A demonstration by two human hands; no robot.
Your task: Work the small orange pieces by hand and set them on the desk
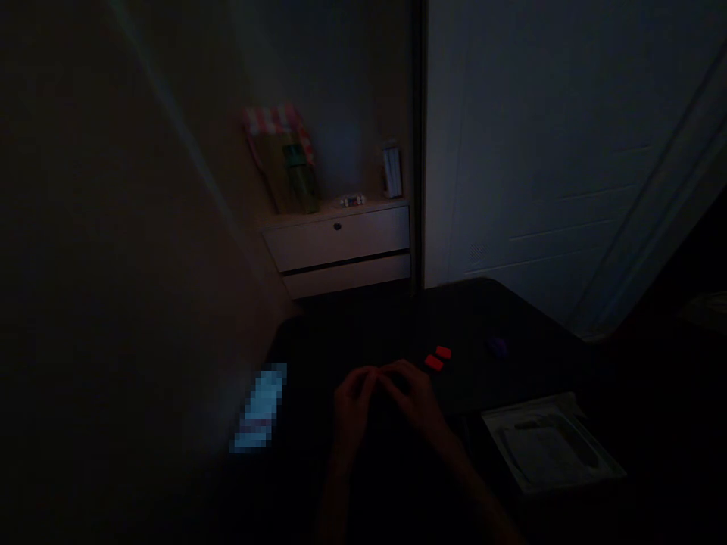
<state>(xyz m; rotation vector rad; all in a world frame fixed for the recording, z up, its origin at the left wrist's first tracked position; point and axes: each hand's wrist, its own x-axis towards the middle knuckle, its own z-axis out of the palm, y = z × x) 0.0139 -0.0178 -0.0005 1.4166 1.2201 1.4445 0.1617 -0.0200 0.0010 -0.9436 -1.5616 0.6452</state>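
Over the near part of a dark table (pixel 352 325), my left hand (pixel 353 395) and my right hand (pixel 413 390) meet at their fingertips. Thumb and fingers of each are pinched together. Whatever lies between the tips, if anything, is too small and dark to make out. Just beyond my right hand, two small bright red pieces lie on the tabletop: a nearer red piece (pixel 434 363) and a farther red piece (pixel 444 353). To their right sits a dark purple lump (pixel 496 347) whose kind I cannot tell.
The room is very dim. A blurred-out lit rectangle (pixel 261 409) is at the table's left edge. A pale flat package (pixel 553 443) lies at the lower right. Behind the table stand white drawers (pixel 341 246), with a green bottle (pixel 301 178) on top, and a white door (pixel 528 136).
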